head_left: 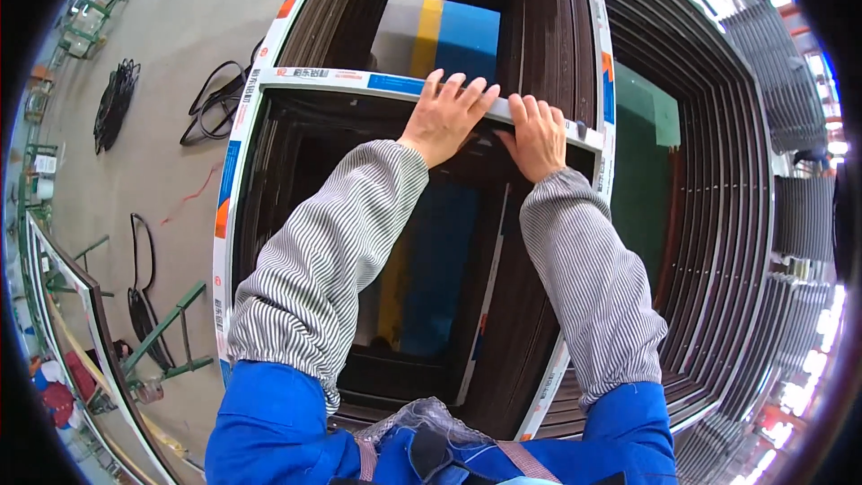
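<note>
A large dark brown window frame (235, 207) lies before me, its edges covered with white, blue and orange protective film. Across it runs a crossbar (346, 79) with the same film. My left hand (442, 124) lies over this bar right of its middle, fingers stretched out and apart, tips reaching its far edge. Close beside it, nearer the bar's right end, my right hand (539, 139) rests on the same bar. Its fingers lie across the top, with the thumb on the near side. Both palms are hidden. Striped sleeve covers wrap my forearms.
More dark frames lie stacked beneath, with yellow and blue showing through the openings. Further nested frames (718, 198) stand at the right, by a green panel (639, 144). Black straps (220, 94) lie on the floor at left, near a green metal stand (171, 332) and a leaning frame (99, 332).
</note>
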`<state>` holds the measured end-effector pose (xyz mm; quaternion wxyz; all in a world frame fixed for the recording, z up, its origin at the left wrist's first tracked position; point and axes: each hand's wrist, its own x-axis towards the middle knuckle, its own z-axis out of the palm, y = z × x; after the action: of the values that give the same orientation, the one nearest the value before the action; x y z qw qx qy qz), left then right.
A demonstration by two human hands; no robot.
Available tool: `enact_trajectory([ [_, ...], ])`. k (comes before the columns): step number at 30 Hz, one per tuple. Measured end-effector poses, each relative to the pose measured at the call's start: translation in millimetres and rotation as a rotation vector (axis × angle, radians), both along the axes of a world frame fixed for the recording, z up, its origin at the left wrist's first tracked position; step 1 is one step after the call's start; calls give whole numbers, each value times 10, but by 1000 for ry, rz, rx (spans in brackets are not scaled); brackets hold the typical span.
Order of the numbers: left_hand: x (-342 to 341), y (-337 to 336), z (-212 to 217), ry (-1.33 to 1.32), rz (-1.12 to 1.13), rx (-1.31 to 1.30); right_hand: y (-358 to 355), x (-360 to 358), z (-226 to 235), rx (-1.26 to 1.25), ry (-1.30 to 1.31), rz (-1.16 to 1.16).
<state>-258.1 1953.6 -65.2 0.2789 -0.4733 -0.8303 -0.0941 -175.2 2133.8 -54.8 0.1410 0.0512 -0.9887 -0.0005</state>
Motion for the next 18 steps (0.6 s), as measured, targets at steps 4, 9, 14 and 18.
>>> enact_trajectory([
  [4, -115, -102, -50, 49, 11, -122, -166, -69, -28, 40, 89, -9],
  [9, -168, -114, 33, 4, -43, -44, -217, -109, -15, -48, 161, -58],
  [14, -127, -142, -59, -18, -27, 11, -205, -79, -26, -42, 55, -74],
  [18, -330, -627, 31, -63, 11, -21, -594, -313, 43, -3, 144, 88],
])
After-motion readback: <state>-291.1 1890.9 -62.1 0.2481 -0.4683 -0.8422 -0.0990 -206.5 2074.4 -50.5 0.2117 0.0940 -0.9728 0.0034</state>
